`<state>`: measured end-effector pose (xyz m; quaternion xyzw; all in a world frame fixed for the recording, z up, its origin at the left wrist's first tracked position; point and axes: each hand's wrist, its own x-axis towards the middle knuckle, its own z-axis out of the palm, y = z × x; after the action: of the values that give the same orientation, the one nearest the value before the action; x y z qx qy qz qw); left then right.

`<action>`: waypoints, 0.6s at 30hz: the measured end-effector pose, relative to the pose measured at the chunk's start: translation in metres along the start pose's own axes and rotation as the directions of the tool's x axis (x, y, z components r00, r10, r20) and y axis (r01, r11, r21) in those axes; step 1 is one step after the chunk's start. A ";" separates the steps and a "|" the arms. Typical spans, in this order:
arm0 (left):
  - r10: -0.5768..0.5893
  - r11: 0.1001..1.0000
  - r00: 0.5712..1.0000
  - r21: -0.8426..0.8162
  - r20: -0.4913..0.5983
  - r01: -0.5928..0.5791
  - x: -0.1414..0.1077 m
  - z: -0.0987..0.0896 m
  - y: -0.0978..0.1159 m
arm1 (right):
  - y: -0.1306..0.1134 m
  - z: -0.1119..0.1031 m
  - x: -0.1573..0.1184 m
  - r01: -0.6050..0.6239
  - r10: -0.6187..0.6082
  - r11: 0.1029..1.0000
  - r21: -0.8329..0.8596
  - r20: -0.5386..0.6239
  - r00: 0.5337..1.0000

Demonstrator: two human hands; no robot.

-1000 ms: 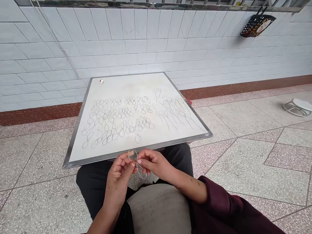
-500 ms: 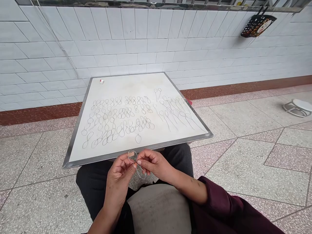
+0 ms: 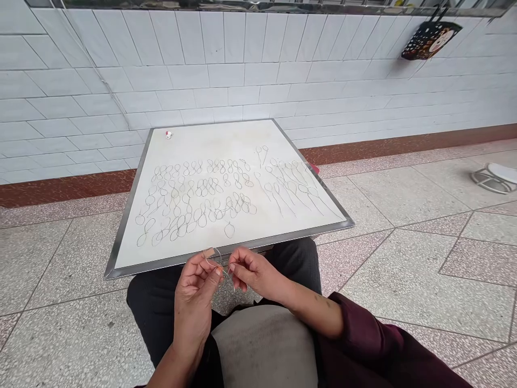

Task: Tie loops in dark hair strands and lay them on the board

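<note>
Between my hands, just in front of the table's near edge, is a thin wire loop (image 3: 218, 252). My left hand (image 3: 197, 285) pinches it between thumb and fingertips; a tan bandage-like strip wraps one finger. My right hand (image 3: 252, 274) is closed too, thumb against index finger, at the wire's crossing or end. Whether both hands hold the same strand is hard to see. On the white table (image 3: 218, 140) lie rows of twisted wire figure-eights (image 3: 208, 186). To their right are single wire loops with long straight tails (image 3: 291, 186). One lone loop (image 3: 229, 230) lies near the front edge.
A small white and red object (image 3: 168, 134) sits at the table's far left corner. The table's metal rim (image 3: 238, 248) is close above my knees. A white-topped stool (image 3: 496, 177) stands on the floor at right. A patterned bag (image 3: 431, 39) hangs on the tiled wall.
My left hand has shifted slightly left and the wire loop has turned in its fingers. The lower loop, plain before, now shows less. My right hand has barely moved.
</note>
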<state>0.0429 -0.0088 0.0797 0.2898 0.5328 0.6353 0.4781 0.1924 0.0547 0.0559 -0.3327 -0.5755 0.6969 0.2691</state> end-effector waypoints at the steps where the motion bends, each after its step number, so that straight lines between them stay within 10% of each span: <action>1: 0.012 1.000 1.000 -0.008 -0.024 -0.013 0.000 0.000 -0.001 | 0.002 0.000 0.001 -0.013 0.013 1.000 0.012 0.003 1.000; 14: 0.233 0.967 0.920 -0.025 -0.315 -0.254 0.004 -0.003 0.018 | 0.016 0.007 -0.005 -0.423 0.293 0.818 0.390 0.351 0.889; 18: 0.235 0.971 0.922 0.038 -0.308 -0.234 0.003 -0.001 0.020 | 0.016 0.010 -0.007 -0.225 0.161 0.957 0.181 0.313 0.936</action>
<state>0.0347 -0.0057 0.0977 0.2481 0.5628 0.7254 0.3090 0.1896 0.0401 0.0426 -0.2491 -0.4952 0.8197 0.1445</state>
